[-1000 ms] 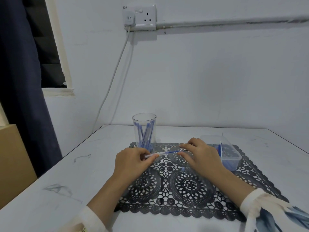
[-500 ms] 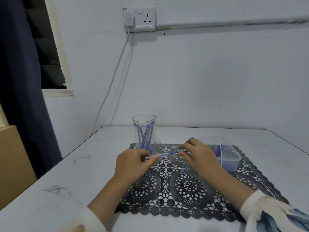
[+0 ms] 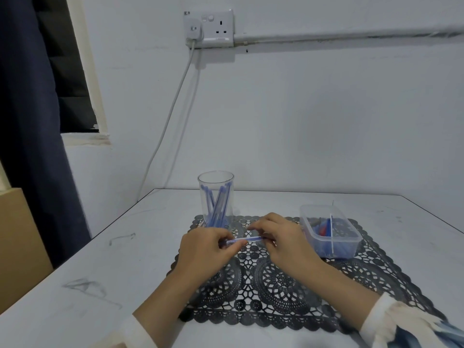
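A thin blue pen [image 3: 247,239] lies level between both hands, just above a black lace placemat [image 3: 283,285]. My left hand [image 3: 204,249] pinches its left end between thumb and fingers. My right hand [image 3: 282,241] pinches the right end, which its fingers hide. Behind my left hand a clear plastic cup [image 3: 216,199] stands on the mat's far left corner with several blue pens upright in it. To the right sits a clear divided plastic box [image 3: 330,231] holding blue and red pen parts.
The mat lies on a white table [image 3: 105,277] with scuff marks, pushed against a white wall. A wall socket [image 3: 208,27] has a white cable hanging down behind the table. A dark curtain [image 3: 30,136] and a brown cardboard box [image 3: 17,242] are at the left.
My hands have drawn closer together along the pen, so less of it shows between them. Cup and box have not moved.
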Demonstrator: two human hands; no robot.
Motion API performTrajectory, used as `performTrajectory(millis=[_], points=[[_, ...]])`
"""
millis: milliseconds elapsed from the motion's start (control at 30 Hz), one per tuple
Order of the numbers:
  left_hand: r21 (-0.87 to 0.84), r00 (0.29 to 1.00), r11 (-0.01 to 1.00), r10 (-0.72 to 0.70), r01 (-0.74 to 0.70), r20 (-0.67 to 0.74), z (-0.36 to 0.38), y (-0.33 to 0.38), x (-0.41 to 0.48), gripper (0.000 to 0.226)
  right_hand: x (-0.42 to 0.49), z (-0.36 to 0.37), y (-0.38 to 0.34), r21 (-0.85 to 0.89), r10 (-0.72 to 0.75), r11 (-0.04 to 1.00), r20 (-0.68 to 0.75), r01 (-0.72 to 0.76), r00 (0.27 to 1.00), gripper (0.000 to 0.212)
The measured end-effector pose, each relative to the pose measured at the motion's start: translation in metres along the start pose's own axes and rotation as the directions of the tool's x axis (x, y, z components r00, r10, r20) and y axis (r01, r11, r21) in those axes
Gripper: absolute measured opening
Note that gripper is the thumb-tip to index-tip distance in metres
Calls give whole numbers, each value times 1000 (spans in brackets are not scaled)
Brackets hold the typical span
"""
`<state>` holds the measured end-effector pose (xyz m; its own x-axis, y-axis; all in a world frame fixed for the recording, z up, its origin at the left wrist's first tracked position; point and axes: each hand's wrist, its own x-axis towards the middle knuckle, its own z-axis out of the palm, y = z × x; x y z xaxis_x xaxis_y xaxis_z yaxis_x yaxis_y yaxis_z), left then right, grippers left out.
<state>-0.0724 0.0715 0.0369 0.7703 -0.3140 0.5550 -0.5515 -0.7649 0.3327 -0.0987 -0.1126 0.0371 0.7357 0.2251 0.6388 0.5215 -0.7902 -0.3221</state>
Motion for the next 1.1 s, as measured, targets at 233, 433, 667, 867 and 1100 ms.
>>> performTrajectory(millis=[233, 433, 667, 867, 1100], points=[[-15, 1000, 1000, -9, 9, 6, 0, -1, 0, 37, 1, -4, -8, 109, 107, 988, 34, -110, 994, 48], [-17, 1000, 1000, -18, 18, 11, 1, -2, 0, 38, 4, -10, -9, 183, 233, 952, 80, -244, 969, 47], [-19, 999, 999, -45, 45, 10, 3, -5, 1, 42, 12, -20, 3, 95, 369, 919, 138, -383, 919, 44], [-9, 998, 998, -54, 54, 11, 5, -8, 2, 44, 11, -20, 15, -123, 460, 885, 384, -449, 801, 22], [0, 998, 998, -62, 62, 18, 5, -8, 3, 43, 5, -11, 13, -257, 421, 905, 442, -339, 792, 22]])
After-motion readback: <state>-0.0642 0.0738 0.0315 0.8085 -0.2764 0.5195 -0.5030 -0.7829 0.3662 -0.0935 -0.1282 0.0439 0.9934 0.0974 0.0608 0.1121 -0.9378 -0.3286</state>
